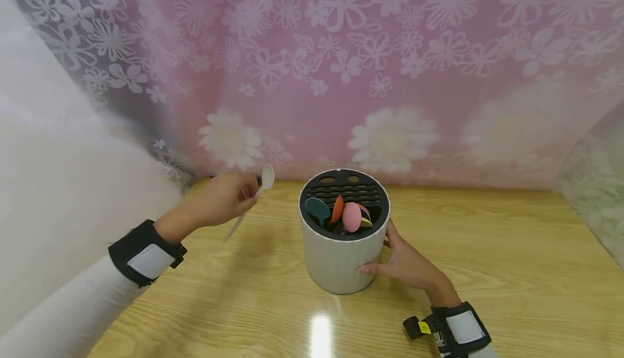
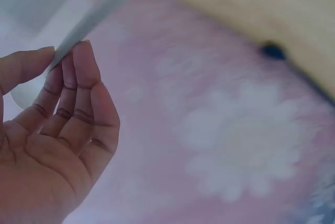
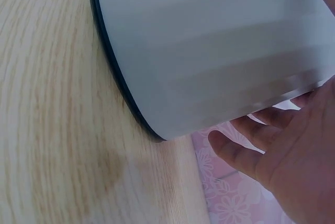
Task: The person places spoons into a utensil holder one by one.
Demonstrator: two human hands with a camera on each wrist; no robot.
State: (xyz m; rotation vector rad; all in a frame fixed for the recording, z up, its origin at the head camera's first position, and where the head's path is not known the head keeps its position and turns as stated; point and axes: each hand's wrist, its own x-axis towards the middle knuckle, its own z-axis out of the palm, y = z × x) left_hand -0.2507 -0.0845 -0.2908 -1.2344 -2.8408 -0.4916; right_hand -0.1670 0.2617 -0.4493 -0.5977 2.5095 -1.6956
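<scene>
My left hand [image 1: 221,198] pinches a white spoon [image 1: 267,178] by its handle, left of the utensil holder [image 1: 331,263]. The bowl of this spoon points up and its handle slants down toward the table. In the left wrist view, thumb and fingertips meet on the pale handle [image 2: 102,14]. The holder is a white ribbed cylinder with a black slotted top. A dark green spoon [image 1: 318,209], an orange utensil [image 1: 338,208] and a pink utensil head [image 1: 351,217] stick out of it. My right hand [image 1: 411,266] grips the holder's right side, thumb in front and fingers behind.
A wood-grain table [image 1: 487,249] carries the holder. Behind it hangs a pink flowered curtain [image 1: 312,103]. A thin dark object [image 2: 273,51] lies near the table's back edge, partly behind my left hand in the head view. A white wall [image 1: 88,157] borders the left.
</scene>
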